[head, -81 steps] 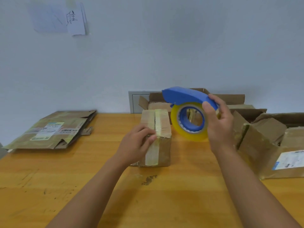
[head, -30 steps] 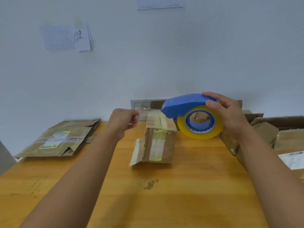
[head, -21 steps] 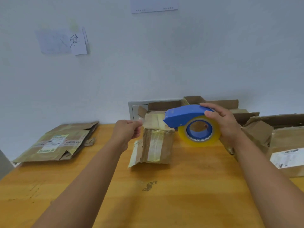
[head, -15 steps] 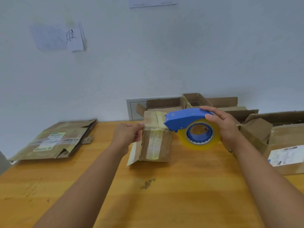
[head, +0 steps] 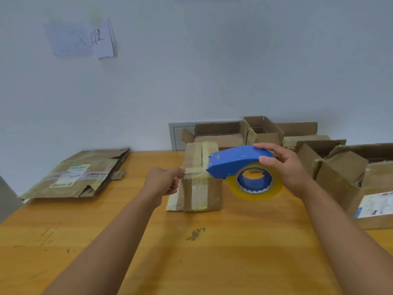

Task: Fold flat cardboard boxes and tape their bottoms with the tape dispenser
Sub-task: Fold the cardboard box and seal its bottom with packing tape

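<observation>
A small folded cardboard box (head: 202,188) stands upside down in the middle of the wooden table (head: 191,252), with yellowish tape along its top seam. My right hand (head: 285,169) grips the blue tape dispenser (head: 236,161) with its yellow tape roll, whose nose rests at the box's near right top edge. A strip of clear tape runs across the near edge of the box's top, from the dispenser to my left hand (head: 163,182), which pinches the tape's end at the box's left top corner.
A stack of flat cardboard boxes (head: 78,175) lies at the left of the table. Several open assembled boxes (head: 265,133) stand at the back against the white wall. A larger labelled box (head: 361,188) stands at the right edge.
My left hand let go of the box's front, rose, took the tape's end and pulled it down to the box's left top corner. The dispenser came down from above to the box's near right edge.
</observation>
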`<state>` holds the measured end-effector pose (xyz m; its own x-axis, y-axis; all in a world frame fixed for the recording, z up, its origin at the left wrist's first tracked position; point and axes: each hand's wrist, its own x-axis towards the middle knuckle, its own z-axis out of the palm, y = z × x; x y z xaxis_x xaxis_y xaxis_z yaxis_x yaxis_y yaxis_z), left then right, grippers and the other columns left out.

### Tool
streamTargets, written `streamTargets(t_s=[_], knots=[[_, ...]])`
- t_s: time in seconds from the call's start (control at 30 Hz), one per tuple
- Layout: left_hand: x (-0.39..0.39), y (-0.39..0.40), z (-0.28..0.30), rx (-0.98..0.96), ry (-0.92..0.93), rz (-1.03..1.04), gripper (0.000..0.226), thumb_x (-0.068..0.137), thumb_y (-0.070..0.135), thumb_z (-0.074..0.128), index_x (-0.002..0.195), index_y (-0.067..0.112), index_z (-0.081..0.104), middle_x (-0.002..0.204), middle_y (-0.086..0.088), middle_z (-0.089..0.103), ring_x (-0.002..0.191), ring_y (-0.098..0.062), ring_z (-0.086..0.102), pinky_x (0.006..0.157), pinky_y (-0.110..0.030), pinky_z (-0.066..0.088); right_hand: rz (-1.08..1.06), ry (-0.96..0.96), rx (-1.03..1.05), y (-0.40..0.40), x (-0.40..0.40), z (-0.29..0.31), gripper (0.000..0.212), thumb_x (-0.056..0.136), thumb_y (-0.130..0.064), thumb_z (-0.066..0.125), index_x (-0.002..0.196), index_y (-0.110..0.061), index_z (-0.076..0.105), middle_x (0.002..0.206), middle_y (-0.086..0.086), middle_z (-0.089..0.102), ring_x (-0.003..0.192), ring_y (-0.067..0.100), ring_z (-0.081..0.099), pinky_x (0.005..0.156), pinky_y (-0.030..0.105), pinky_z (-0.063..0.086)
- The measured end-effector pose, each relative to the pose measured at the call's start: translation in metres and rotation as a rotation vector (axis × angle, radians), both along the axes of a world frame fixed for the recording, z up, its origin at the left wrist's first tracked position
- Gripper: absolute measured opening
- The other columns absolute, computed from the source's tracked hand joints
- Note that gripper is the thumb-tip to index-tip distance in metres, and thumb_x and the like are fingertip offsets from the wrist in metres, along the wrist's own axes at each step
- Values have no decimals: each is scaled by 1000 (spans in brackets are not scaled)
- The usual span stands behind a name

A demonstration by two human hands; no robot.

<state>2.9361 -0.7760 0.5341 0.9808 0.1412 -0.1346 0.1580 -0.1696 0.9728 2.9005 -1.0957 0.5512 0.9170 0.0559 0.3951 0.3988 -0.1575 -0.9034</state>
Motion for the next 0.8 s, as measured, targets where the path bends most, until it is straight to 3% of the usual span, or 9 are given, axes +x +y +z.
streamTargets(t_s=[0.17, 0.27, 0.33, 0.43, 0.53, 0.6, 0.7, 0.8], knots=[[-3, 10, -3, 65, 59, -38, 42, 85, 44, 74, 88, 1, 72, 59, -2, 63, 50, -14, 59, 51, -25, 53, -2, -16, 26, 6, -3, -9, 38, 77, -41, 71, 114, -36, 71, 114, -8, 68, 98, 12, 67, 76, 22, 55], [1, 8, -1, 320, -25, -20, 49, 85, 51, 69, 82, 2, 71, 61, 0, 70, 55, -13, 66, 63, -36, 62, -4, -18, 28, 7, -6, -9, 39, 75, -43, 72, 114, -35, 70, 112, -9, 68, 95, 9, 68, 75, 20, 54], [4, 8, 1, 556, -55, 9, 52, 82, 62, 65, 82, 10, 65, 83, -5, 75, 77, -21, 72, 76, -44, 61, -9, -15, 27, 5, -7, -9, 36, 78, -38, 70, 114, -36, 70, 109, -14, 69, 94, 8, 67, 74, 19, 54], [1, 7, -1, 700, -183, 56, 67, 82, 65, 64, 128, 16, 59, 121, -3, 65, 105, -19, 62, 80, -33, 51, -7, -12, 30, 4, -8, -9, 38, 77, -39, 71, 114, -35, 70, 108, -16, 69, 95, 8, 67, 74, 19, 54], [-10, -1, -8, 786, -532, 46, 26, 93, 40, 62, 112, 23, 68, 109, 7, 61, 100, -11, 56, 72, -21, 40, -11, -7, 34, 5, -7, -10, 33, 79, -36, 68, 112, -40, 70, 108, -16, 69, 95, 10, 68, 73, 20, 55], [-17, -7, -15, 792, -578, 4, 18, 98, 32, 56, 107, 23, 69, 98, 13, 59, 93, -8, 57, 69, -19, 41, -9, -7, 35, 5, -7, -10, 30, 80, -36, 67, 109, -44, 71, 109, -17, 69, 96, 10, 68, 73, 20, 55], [-24, -11, -21, 625, -530, -4, 18, 99, 27, 53, 112, 24, 66, 100, 14, 64, 89, 0, 59, 72, -21, 49, -5, -1, 53, 5, -7, -11, 29, 80, -35, 68, 106, -47, 72, 110, -17, 69, 97, 11, 68, 74, 21, 55], [-31, -18, -23, 519, -492, 10, 20, 97, 28, 54, 115, 32, 60, 102, 19, 65, 90, 11, 58, 65, -10, 47, -15, 1, 63, 6, -7, -14, 29, 80, -34, 67, 106, -47, 73, 111, -15, 70, 99, 12, 68, 75, 21, 55]])
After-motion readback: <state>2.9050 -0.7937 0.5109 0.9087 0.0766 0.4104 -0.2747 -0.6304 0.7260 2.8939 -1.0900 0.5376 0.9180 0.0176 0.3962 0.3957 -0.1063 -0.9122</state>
